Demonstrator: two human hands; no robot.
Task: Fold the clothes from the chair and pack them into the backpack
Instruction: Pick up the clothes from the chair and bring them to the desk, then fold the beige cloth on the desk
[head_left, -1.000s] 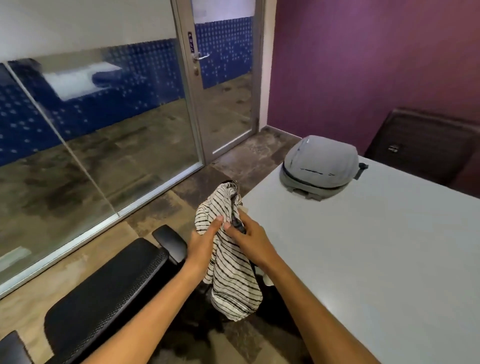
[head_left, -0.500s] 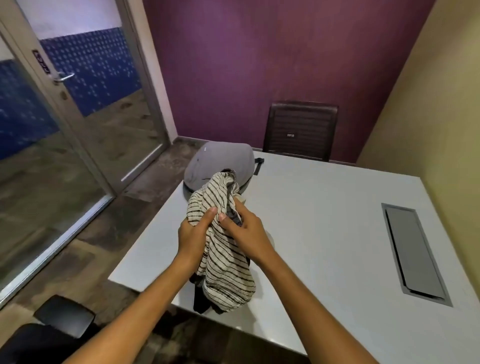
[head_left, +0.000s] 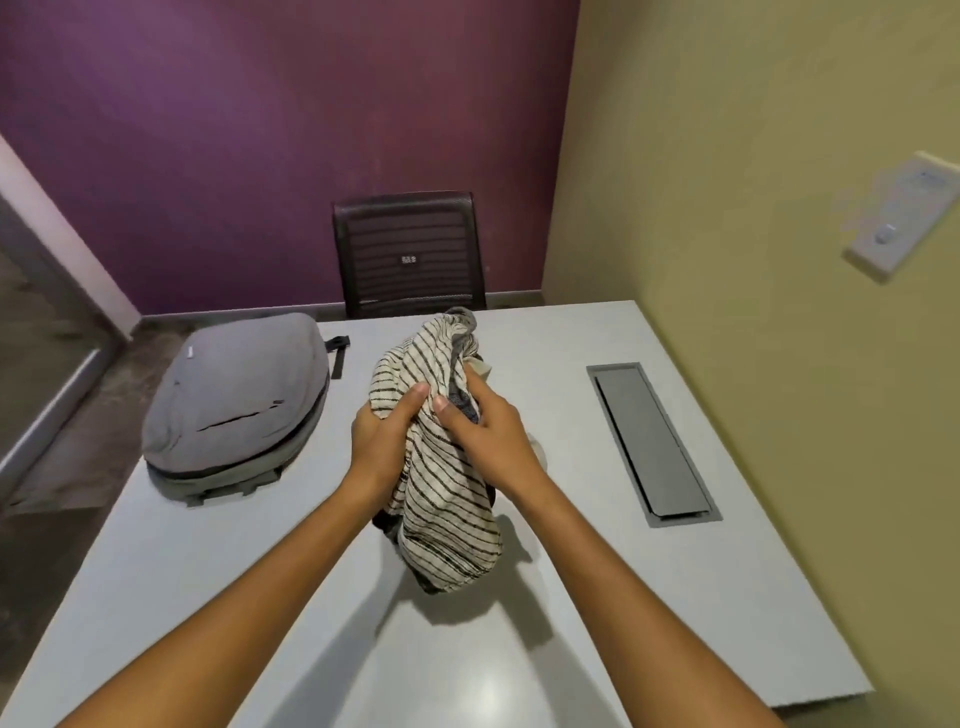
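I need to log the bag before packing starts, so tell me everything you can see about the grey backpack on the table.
The grey backpack lies flat on the white table, near its far left corner, left of the hands and the striped garment and apart from them. It looks like soft woven fabric, with a rounded outline and a slightly domed top panel. A dark slit pocket runs across that panel, and a small pale tag sits near its far edge. A dark strap sticks out at the far right. It looks closed. Only the table touches it.
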